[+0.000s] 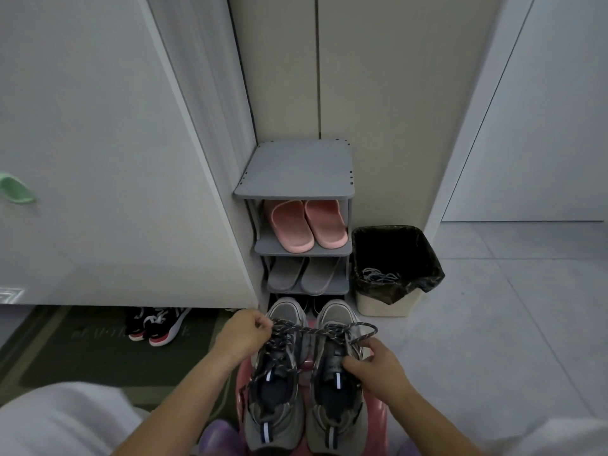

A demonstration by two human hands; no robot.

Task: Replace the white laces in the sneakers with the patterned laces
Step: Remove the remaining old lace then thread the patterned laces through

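Left grip (pixel 245 334) pinched the lace (pixel 312 330), likely limp: hold near the tip; right grip (pixel 378 363) clasped the sneaker (pixel 335 406)

Matt mesh sneakers (pixel 276 386) (woven laces (pixel 316 330))

A grey tiered shoe rack (pixel 296 169) stands in a corner against a beige wall panel (pixel 394 93), with pink slippers (pixel 307 225) on one shelf and grey slippers (pixel 302 274) on the shelf below. Just beside its right edge sits a cream bin (pixel 378 307) with a black liner (pixel 388 251). White cabinet doors (pixel 98 126) fill the left; beneath them, black-and-red shoes (pixel 158 325) rest on a green mat (pixel 82 350). Pale floor tiles (pixel 510 307) spread to the right in dim light.
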